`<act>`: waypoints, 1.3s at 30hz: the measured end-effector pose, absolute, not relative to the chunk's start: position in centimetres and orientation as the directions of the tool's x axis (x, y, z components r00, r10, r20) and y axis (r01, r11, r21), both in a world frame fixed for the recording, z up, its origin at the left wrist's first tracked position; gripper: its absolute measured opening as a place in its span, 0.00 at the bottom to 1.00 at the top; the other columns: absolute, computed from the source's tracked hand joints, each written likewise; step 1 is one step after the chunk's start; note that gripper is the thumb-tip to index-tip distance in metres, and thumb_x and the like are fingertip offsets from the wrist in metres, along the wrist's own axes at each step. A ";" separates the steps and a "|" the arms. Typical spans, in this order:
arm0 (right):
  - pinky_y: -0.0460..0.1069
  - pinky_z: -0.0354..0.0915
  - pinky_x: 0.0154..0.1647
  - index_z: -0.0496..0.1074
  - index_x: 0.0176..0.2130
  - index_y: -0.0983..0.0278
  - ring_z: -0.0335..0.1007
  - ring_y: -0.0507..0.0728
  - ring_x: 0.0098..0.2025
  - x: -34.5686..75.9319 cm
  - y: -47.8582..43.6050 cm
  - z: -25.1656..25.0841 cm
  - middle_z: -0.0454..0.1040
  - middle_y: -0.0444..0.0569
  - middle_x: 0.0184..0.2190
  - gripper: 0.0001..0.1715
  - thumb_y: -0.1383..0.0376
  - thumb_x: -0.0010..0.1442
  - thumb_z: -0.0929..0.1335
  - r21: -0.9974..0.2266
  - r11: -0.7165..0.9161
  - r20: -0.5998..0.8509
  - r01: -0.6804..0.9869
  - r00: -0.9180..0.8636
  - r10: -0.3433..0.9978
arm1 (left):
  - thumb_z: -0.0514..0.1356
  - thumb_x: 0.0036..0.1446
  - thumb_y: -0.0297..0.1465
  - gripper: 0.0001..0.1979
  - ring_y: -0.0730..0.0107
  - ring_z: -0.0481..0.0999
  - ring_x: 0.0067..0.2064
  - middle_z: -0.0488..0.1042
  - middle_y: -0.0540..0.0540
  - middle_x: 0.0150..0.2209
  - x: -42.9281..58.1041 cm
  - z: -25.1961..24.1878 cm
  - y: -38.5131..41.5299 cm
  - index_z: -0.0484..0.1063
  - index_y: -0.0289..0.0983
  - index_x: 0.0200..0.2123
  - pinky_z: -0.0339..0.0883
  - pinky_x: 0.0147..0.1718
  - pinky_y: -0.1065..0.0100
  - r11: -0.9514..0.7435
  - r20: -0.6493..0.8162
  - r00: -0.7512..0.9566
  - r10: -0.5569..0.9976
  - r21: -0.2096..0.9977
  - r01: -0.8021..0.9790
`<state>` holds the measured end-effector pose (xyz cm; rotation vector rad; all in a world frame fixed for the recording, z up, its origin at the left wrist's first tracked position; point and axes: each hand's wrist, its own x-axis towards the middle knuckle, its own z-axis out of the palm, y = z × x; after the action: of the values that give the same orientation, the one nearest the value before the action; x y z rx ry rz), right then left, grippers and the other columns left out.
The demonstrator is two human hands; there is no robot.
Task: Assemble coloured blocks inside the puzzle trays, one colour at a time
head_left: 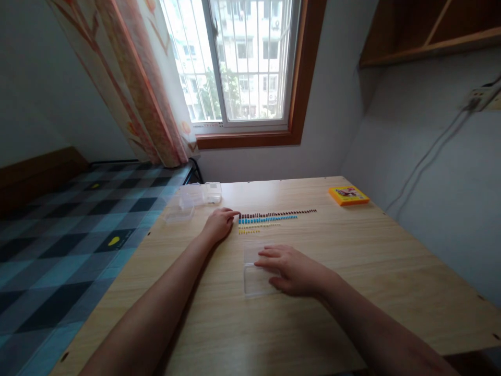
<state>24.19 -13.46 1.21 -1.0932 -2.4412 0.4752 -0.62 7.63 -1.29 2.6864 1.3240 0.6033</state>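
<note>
The left hand (219,224) lies at the left end of four rows of tiny pieces on the wooden counter (344,313), its index finger (234,213) stretched out so that the tip meets or sits just beside the first piece of the dark brown row (243,215); which of the two, I cannot tell. The other fingers of that hand bend inward, and whether they pinch anything is hidden. The brown row, farthest from the person and the longest, runs off to the right of the fingertip. Next to it on the near side comes the blue row (240,221), then a short pale row (240,227), and nearest the person the shortest, a yellow row (241,232); the left ends of these three lie just right of the bent fingers. The right hand (291,271) is palm down, nearer the person than the rows and apart from them, its fingers loosely extended and the thumb spread away, with nothing seen in its grasp. Those fingers reach over the right part of an opened clear plastic case (252,294); contact with it cannot be made out. More clear plastic boxes (191,196) stand beyond the left hand, near the counter's far left corner.
</note>
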 end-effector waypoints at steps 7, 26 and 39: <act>0.62 0.60 0.67 0.72 0.63 0.57 0.66 0.66 0.66 24.4 -13.3 1.0 0.71 0.55 0.64 0.32 0.67 0.60 0.72 -0.481 0.611 0.203 0.629 -0.598 0.775 | 0.53 0.64 0.32 0.19 0.58 0.78 0.51 0.81 0.42 0.51 -1.3 -1.4 8.1 0.83 0.40 0.49 0.70 0.57 0.57 -0.640 0.318 0.564 0.762 0.234 0.732; 0.62 0.60 0.68 0.72 0.64 0.58 0.66 0.65 0.66 24.4 -13.4 1.1 0.70 0.57 0.65 0.32 0.68 0.61 0.71 -0.497 0.602 0.196 0.625 -0.595 0.779 | 0.60 0.58 0.33 0.07 0.57 0.77 0.41 0.79 0.44 0.34 -4.3 1.7 3.1 0.78 0.39 0.33 0.70 0.43 0.60 -0.669 0.228 0.634 0.739 0.142 0.729; 0.63 0.60 0.69 0.71 0.64 0.59 0.66 0.65 0.66 24.7 -13.5 0.7 0.69 0.57 0.65 0.32 0.69 0.62 0.69 -0.453 0.627 0.208 0.634 -0.608 0.766 | 0.60 0.66 0.30 0.06 0.64 0.78 0.41 0.81 0.47 0.39 -0.8 3.9 -8.6 0.78 0.39 0.42 0.71 0.42 0.64 -0.921 0.251 0.895 0.368 0.228 0.315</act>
<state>24.71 -13.46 0.73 -1.1142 -2.4689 0.4758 -0.79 -8.56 3.87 2.8800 0.5231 0.4345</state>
